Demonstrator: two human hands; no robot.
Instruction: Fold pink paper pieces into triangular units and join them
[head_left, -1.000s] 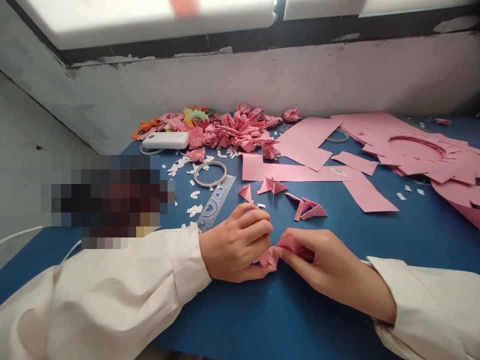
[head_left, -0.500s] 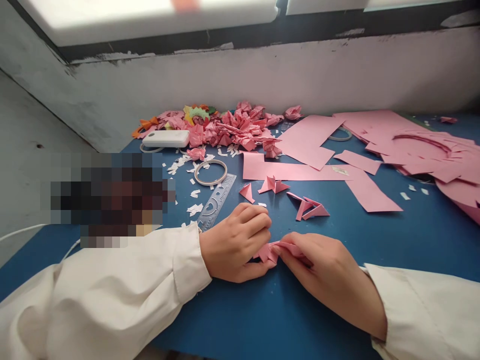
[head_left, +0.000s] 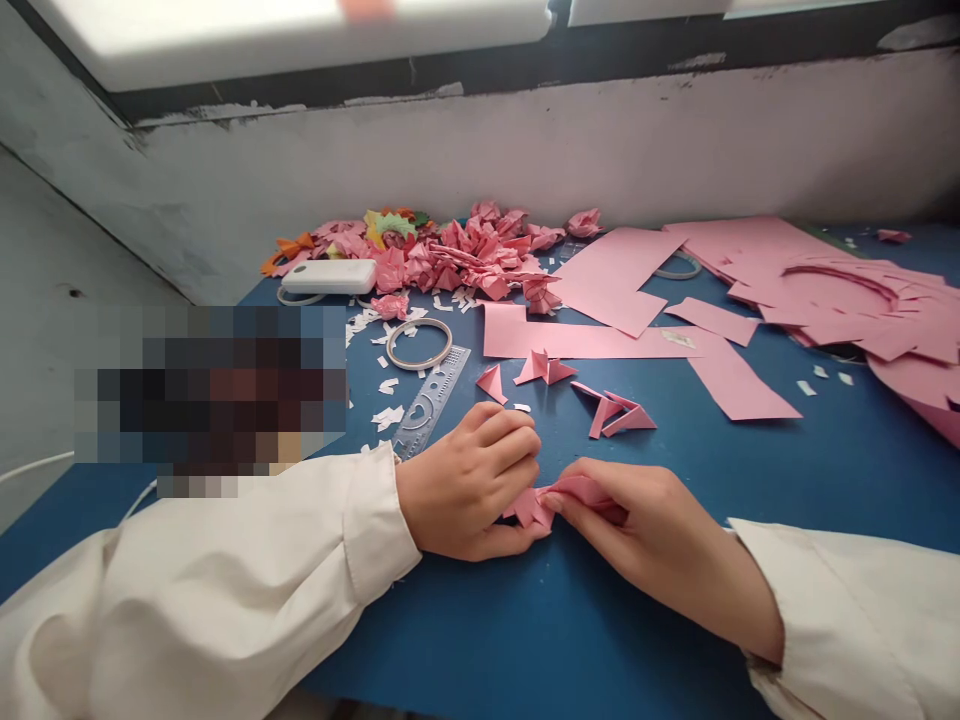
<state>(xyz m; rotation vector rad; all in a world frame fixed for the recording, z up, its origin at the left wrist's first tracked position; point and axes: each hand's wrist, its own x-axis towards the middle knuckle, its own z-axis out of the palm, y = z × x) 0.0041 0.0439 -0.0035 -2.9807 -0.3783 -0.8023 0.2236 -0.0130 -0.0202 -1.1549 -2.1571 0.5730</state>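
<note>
A folded piece of pink paper (head_left: 531,508) lies between my hands, low over the blue table. My left hand (head_left: 474,488) is closed on its left end, fingers curled and thumb along the near side. From the right, my right hand (head_left: 654,532) pinches the other end between thumb and fingers, which hide part of it. Just beyond my hands sit a small pink paper triangle (head_left: 492,384), a pointed folded pink piece (head_left: 541,368) and angular folded pink strips (head_left: 615,410). By my left wrist lies a clear plastic ruler (head_left: 432,404).
A roll of tape (head_left: 420,344) lies among white paper scraps (head_left: 387,416). Behind are a white oblong device (head_left: 330,276) and a heap of crumpled pink paper (head_left: 480,250). Flat pink paper (head_left: 615,280) and stacked pink sheets (head_left: 840,290) cover the back right. A blurred patch hides the left side.
My right hand has turned slightly at the pink paper, its wrist shifting a little to the right. My left hand keeps its hold. The whole view has shifted slightly.
</note>
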